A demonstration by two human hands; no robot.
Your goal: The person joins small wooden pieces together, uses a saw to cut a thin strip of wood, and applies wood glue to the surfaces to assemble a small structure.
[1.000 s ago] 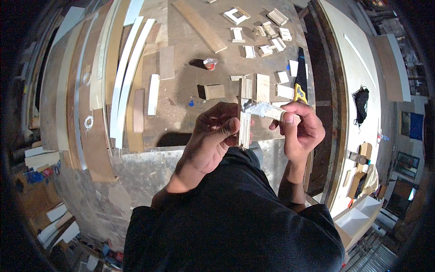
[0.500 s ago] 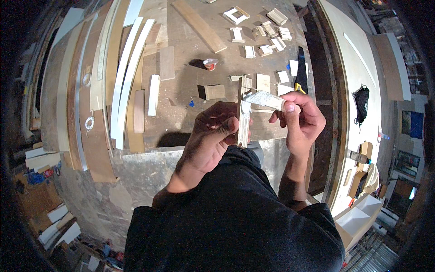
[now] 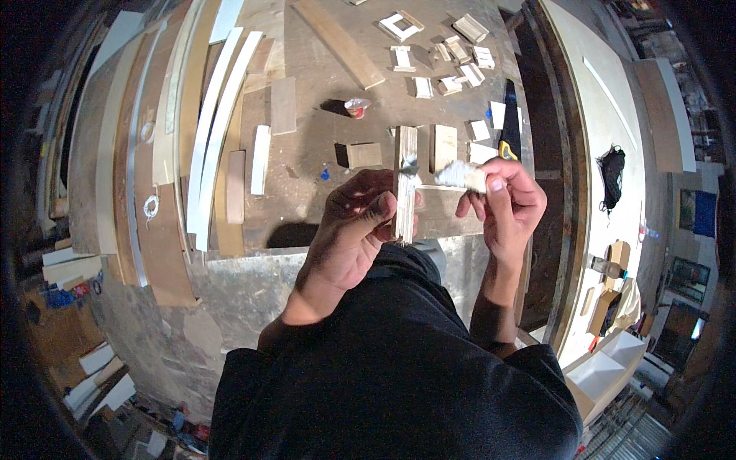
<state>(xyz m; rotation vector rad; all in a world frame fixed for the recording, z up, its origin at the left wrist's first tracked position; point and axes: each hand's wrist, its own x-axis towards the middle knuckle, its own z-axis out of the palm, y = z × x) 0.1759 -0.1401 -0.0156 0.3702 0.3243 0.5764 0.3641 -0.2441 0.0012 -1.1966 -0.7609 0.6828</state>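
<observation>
My left hand grips a small wooden assembly, held upright with its layered edge toward me. A grey-white smear sits on that edge near the top. Between the thumb and fingers of my right hand is a thin flat strip, its far end coated in whitish paste. A small gap separates the strip's tip from the wooden assembly. Beyond them on the workbench lie a pale wood block and a brown block. A small open cup with red on it stands farther back.
Several small wooden assemblies lie at the back right. A handsaw with a yellow-black handle rests by the bench's right edge. Long boards and white strips cover the left side. On the right-hand board lies black cord.
The strip in my right hand has come away from the wooden assembly, leaving a gap. My left hand has shifted slightly left with the assembly.
</observation>
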